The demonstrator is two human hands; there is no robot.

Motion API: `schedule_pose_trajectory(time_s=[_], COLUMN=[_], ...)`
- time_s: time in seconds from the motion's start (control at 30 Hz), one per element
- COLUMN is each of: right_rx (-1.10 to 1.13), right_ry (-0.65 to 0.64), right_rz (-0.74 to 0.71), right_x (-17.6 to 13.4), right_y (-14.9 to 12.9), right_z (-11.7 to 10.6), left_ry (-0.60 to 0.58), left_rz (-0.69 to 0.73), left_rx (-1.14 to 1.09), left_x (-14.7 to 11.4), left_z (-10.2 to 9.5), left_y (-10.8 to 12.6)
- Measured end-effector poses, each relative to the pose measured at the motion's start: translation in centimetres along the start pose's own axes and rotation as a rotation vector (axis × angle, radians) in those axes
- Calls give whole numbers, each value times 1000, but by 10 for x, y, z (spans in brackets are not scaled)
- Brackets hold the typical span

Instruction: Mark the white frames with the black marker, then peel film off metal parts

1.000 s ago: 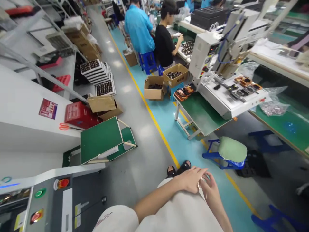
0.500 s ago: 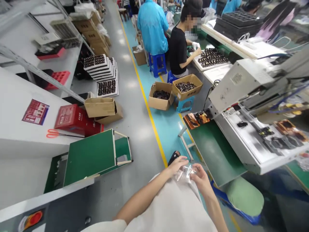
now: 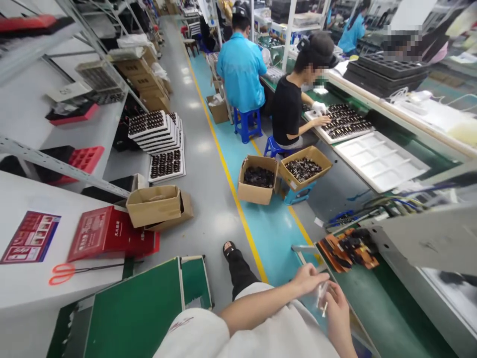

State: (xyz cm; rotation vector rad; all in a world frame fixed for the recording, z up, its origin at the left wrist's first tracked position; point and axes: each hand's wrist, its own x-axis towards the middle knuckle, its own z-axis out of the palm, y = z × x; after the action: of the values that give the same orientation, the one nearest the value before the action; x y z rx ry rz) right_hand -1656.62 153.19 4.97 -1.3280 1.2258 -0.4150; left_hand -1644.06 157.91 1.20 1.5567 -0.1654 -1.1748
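In front of my white shirt, a small clear plastic bag is crumpled between my two hands. My left hand pinches its upper edge, fingers bent. My right hand grips it from the other side, thumb and fingers closed on the film. A small pale, shiny bit shows at the lower part of the bag; I cannot make out whether it is a part or a glint. Just right of my hands is the green-topped bench, with orange and black fixtures on its far end.
Ahead are cartons of dark parts and metal parts. A person in black handles parts in a white tray. To my left stand a green cart, an open carton and stacked trays. A yellow line marks the floor.
I have moved forward along the aisle; the cartons and bench fixtures appear nearer. My hands, still on the bag, show farther right, and the bag is more bunched. A foot has stepped out.
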Motion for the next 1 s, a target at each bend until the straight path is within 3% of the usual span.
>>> schedule_pose_trajectory(time_s=[0.1,0.23,0.33,0.43,0.53,0.67,0.9,1.0], right_rx=[69,134,141,61,35,171,105,51], right_ry=[170,291,255,133,2,-96,-213,-189], right_rz=[69,84,68,-35,-77,15,-53,-93], right_x=[0,-4,-4,1,14,53,138,163], right_y=[-15,-49,-77,-103,-128,-159,-238,-276], right_z=[95,236,330,410,484,584,788,862], left_ry=[23,108,165,188,168,143,269,275], left_rz=[67,123,157,199,222,235,238,275], left_rx=[99,189,218,201,139,46,-25,-29], left_x=[10,16,29,53,90,154,257,290], left_z=[-85,-217,-305,-375,-433,-518,-724,-788], left_y=[25,58,81,103,124,162,264,313])
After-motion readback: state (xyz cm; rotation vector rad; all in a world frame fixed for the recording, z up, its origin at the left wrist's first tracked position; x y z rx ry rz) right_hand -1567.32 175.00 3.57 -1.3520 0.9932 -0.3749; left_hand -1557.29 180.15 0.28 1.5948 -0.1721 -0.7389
